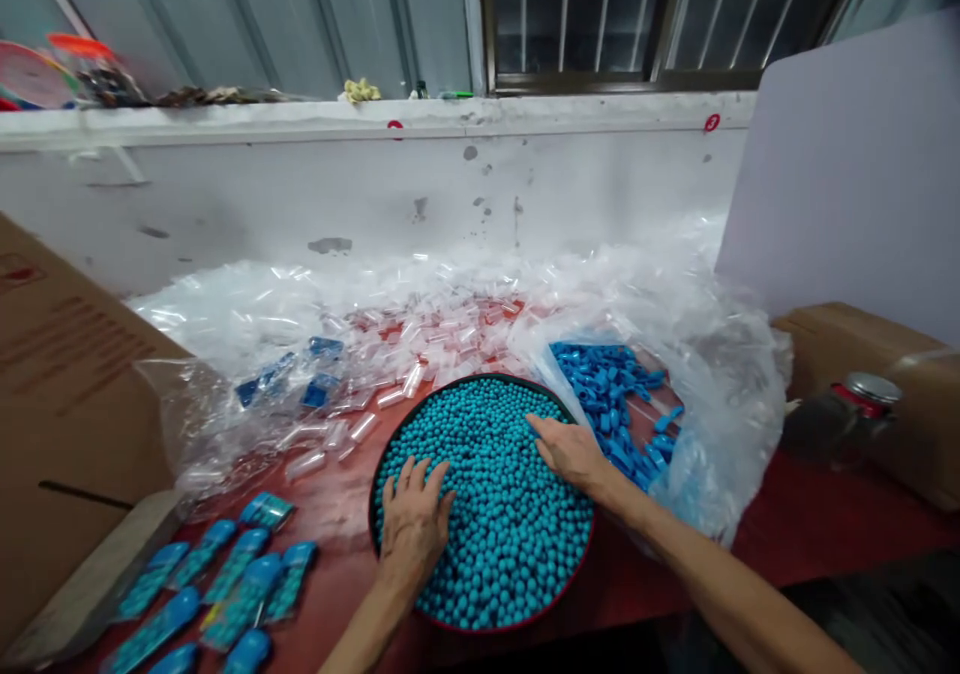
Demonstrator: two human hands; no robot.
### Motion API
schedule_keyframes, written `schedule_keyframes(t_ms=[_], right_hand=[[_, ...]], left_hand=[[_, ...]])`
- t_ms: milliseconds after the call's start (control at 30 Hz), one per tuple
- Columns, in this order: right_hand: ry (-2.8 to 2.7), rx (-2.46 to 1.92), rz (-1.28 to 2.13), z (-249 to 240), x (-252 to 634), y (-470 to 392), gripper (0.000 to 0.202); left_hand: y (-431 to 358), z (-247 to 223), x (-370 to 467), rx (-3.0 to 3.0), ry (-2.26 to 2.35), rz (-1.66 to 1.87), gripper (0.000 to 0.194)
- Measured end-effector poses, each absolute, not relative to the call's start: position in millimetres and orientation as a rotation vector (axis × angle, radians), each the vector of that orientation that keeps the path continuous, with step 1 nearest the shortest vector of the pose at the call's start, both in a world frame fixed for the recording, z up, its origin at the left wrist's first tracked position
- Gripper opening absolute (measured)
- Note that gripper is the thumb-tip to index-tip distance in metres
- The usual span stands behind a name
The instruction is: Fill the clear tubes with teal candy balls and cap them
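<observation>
A round dark tray with a red outer side (517, 622) is filled with small teal balls (487, 514). On the left part of the balls rests my left hand (414, 519), palm down, fingers apart and holding nothing visible. My right hand (568, 451) reaches over the tray's right rim, its index finger stretched out above the balls; the other fingers are partly hidden. Beside the tray on the right, blue plastic caps (607, 394) lie in an open clear bag (720, 404). Behind it are many clear plastic tubes (412, 379).
Several blue-capped packs of teal balls (240, 594) lie at the lower left of the red table (337, 534). An open cardboard box (67, 434) stands at the left. A jar with a metal lid (870, 389) and another carton (840, 344) are at the right.
</observation>
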State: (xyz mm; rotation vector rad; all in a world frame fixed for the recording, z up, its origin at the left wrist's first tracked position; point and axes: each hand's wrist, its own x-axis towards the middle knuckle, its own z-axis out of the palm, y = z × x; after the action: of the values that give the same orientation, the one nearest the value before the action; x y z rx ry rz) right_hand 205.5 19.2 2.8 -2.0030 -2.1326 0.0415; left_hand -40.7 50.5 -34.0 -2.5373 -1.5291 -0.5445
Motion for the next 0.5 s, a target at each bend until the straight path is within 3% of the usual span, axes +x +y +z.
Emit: schedule_keyframes(t_ms=[133,333,500], right_hand=[[-1.793,-2.087,0.021,11,245,8,0.033],[-1.788,-2.238,-0.378,13,276,-7,0.039],[-2.563,-1.097,-0.125,-11,204,-15,0.056]], left_hand=[[44,-40,-39,-2.596,-1.558,-0.437,0.033],[75,-36,-46,-2.644,-1.692,-0.668,0.042],[121,-35,-41,-2.820,-1.722,-0.689,0.042]])
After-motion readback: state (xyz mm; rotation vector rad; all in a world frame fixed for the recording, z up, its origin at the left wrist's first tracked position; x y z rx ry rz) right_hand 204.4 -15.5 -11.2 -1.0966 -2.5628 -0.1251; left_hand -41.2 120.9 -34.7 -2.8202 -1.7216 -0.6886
